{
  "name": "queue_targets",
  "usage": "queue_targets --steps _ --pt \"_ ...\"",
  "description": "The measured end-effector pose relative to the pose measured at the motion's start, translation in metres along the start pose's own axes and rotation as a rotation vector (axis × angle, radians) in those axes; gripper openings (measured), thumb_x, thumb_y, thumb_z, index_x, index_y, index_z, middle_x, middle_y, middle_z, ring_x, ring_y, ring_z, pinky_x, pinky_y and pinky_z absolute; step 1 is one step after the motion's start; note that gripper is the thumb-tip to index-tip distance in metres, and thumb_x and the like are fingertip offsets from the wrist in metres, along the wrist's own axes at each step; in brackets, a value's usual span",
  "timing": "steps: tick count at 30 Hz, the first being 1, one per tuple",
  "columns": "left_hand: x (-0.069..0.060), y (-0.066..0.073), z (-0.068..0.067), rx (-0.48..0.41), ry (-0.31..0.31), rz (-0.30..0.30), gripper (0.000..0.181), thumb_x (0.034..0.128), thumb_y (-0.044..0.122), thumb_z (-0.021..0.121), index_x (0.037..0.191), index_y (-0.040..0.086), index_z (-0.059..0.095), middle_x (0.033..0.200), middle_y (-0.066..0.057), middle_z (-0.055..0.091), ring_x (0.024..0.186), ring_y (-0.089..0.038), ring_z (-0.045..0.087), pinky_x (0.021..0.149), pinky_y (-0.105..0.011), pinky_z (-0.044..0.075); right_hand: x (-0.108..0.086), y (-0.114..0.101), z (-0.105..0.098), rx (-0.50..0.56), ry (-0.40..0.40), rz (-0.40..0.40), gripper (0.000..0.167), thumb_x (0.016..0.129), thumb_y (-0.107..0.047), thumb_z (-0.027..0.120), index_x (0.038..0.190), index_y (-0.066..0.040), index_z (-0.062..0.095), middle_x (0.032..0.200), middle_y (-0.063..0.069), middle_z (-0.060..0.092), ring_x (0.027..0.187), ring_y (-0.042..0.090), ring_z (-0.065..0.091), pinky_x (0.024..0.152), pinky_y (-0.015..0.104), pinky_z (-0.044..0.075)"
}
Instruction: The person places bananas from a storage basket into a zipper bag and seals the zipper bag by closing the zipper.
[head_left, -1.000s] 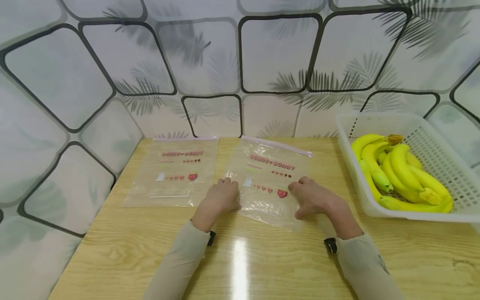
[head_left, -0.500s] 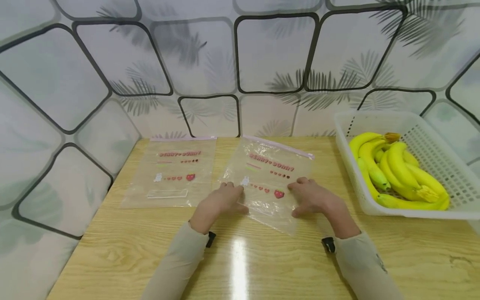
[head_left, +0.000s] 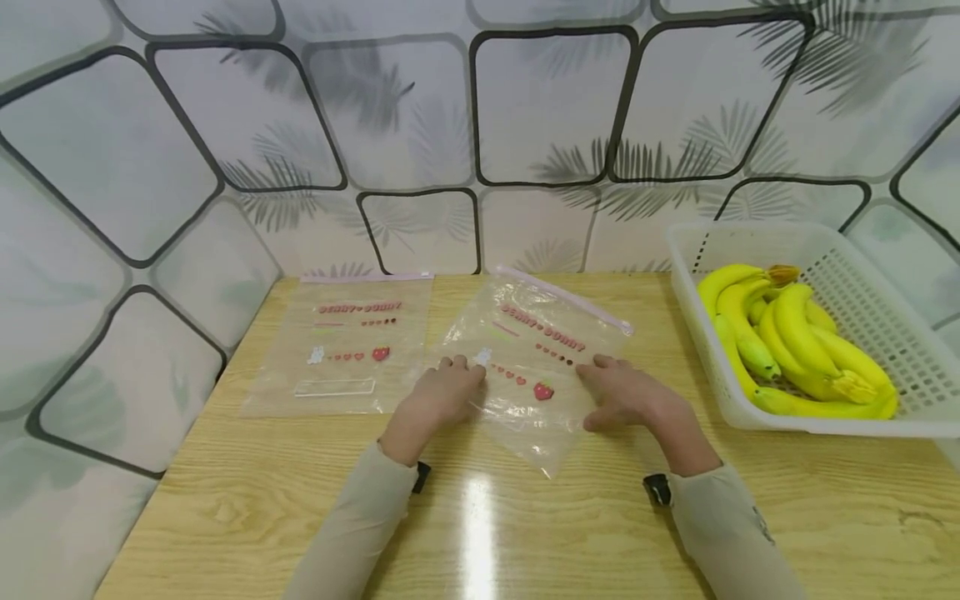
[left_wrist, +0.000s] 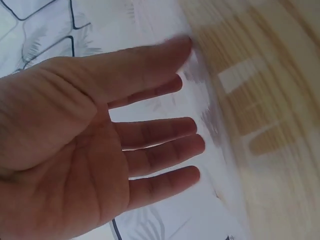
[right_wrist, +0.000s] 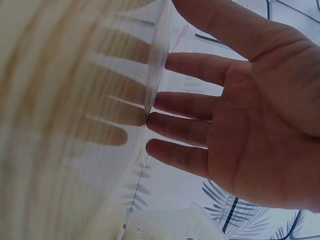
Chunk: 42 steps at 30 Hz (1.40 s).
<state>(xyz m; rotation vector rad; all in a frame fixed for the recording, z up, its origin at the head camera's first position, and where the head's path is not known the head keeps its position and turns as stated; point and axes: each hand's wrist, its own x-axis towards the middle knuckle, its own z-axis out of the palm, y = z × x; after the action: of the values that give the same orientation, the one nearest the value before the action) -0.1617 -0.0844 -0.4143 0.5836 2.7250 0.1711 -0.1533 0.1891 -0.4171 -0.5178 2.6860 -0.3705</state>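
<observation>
A clear zip bag (head_left: 525, 358) with a pink slider strip and red print lies tilted on the table between both hands. My left hand (head_left: 442, 396) is at its left edge, fingers fairly straight; in the left wrist view the palm and spread fingers (left_wrist: 165, 150) show. At the bag's right edge is my right hand (head_left: 630, 396), its straight fingertips (right_wrist: 155, 120) touching the plastic in the right wrist view. A second such bag (head_left: 345, 333) lies flat to the left of my left hand.
On the right stands a white perforated basket (head_left: 930, 333) holding several yellow bananas (head_left: 802, 350). A patterned wall covering (head_left: 555, 108) rises behind the wooden table (head_left: 570, 542) and along its left side.
The middle bag has turned clockwise, its top right corner moving right and down and its lower corner swinging left. My left thumb, spread out half a second ago, is now tucked in.
</observation>
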Motion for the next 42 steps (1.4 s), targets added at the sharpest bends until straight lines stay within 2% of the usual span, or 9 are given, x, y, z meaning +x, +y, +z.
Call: queue_targets --steps 3,6,13,18,24,28,34,38,42 --pt "-0.001 0.009 0.002 -0.024 -0.019 -0.022 0.037 0.0932 0.024 0.066 0.125 0.009 0.056 0.119 -0.019 0.055 0.112 -0.036 0.051 0.093 -0.055 0.049 0.0 0.0 0.0 -0.005 -0.012 -0.01 0.079 0.082 -0.028 0.077 0.146 0.002 0.044 0.15 0.034 0.035 0.134 0.056 0.036 0.108 0.065 0.035" --pt "-0.002 0.015 0.003 -0.034 -0.032 -0.057 0.054 0.0864 0.033 0.074 0.129 0.008 0.054 0.123 -0.02 0.054 0.114 -0.036 0.051 0.094 -0.055 0.049 0.0 0.0 -0.001 -0.006 -0.005 -0.025 0.075 0.08 -0.029 0.078 0.142 0.002 0.049 0.143 0.032 0.042 0.127 0.052 0.044 0.103 0.064 0.04" --pt "-0.003 0.014 0.005 -0.022 -0.028 -0.062 0.057 0.0842 0.024 0.077 0.133 0.006 0.052 0.126 -0.02 0.054 0.117 -0.037 0.052 0.097 -0.05 0.05 0.0 0.001 -0.003 -0.027 0.059 -0.07 0.036 0.091 -0.018 0.062 0.121 0.001 0.064 0.113 0.025 0.059 0.103 0.04 0.058 0.088 0.056 0.051" --pt "-0.001 0.006 0.003 -0.035 -0.014 -0.003 0.053 0.0829 0.017 0.077 0.13 0.006 0.055 0.129 -0.017 0.054 0.124 -0.037 0.05 0.103 -0.051 0.046 0.0 0.0 -0.003 0.007 0.048 0.013 0.05 0.08 -0.014 0.067 0.128 -0.003 0.062 0.121 0.027 0.053 0.107 0.042 0.054 0.089 0.058 0.049" --pt "0.0 -0.003 -0.002 0.003 0.024 0.031 0.047 0.0869 0.011 0.075 0.131 0.012 0.059 0.13 -0.016 0.054 0.125 -0.037 0.048 0.105 -0.053 0.043 -0.002 0.003 -0.003 0.018 0.047 0.005 0.047 0.075 -0.016 0.072 0.12 -0.004 0.063 0.112 0.021 0.055 0.092 0.031 0.055 0.08 0.048 0.052" --pt "-0.002 -0.003 -0.002 -0.005 -0.011 0.027 0.049 0.0905 0.025 0.073 0.134 0.009 0.056 0.132 -0.02 0.053 0.124 -0.039 0.048 0.105 -0.054 0.042 -0.002 0.004 -0.003 0.015 0.053 -0.02 0.043 0.077 -0.014 0.071 0.118 -0.004 0.064 0.108 0.019 0.056 0.085 0.026 0.054 0.076 0.044 0.052" --pt "-0.003 -0.004 -0.001 -0.021 -0.049 0.015 0.073 0.0806 0.043 0.08 0.136 0.006 0.051 0.134 -0.02 0.049 0.126 -0.039 0.046 0.106 -0.055 0.041 -0.001 0.003 -0.004 0.004 0.083 -0.034 0.037 0.08 -0.014 0.071 0.115 -0.004 0.067 0.109 0.021 0.056 0.092 0.031 0.055 0.081 0.047 0.051" --pt "-0.002 -0.005 -0.001 -0.013 -0.036 -0.002 0.074 0.0796 0.038 0.082 0.138 0.006 0.05 0.136 -0.019 0.049 0.128 -0.038 0.046 0.109 -0.054 0.04 -0.001 0.002 -0.003 0.031 0.072 -0.032 0.037 0.08 -0.011 0.067 0.117 -0.006 0.068 0.115 0.025 0.053 0.102 0.038 0.053 0.087 0.051 0.049" --pt "-0.002 -0.006 -0.001 -0.045 -0.024 0.004 0.057 0.0816 0.022 0.081 0.13 0.006 0.055 0.127 -0.018 0.053 0.119 -0.035 0.049 0.102 -0.05 0.046 -0.001 0.002 -0.001 0.045 0.076 -0.061 0.037 0.081 -0.004 0.059 0.117 -0.006 0.067 0.112 0.024 0.053 0.098 0.039 0.054 0.087 0.051 0.049"
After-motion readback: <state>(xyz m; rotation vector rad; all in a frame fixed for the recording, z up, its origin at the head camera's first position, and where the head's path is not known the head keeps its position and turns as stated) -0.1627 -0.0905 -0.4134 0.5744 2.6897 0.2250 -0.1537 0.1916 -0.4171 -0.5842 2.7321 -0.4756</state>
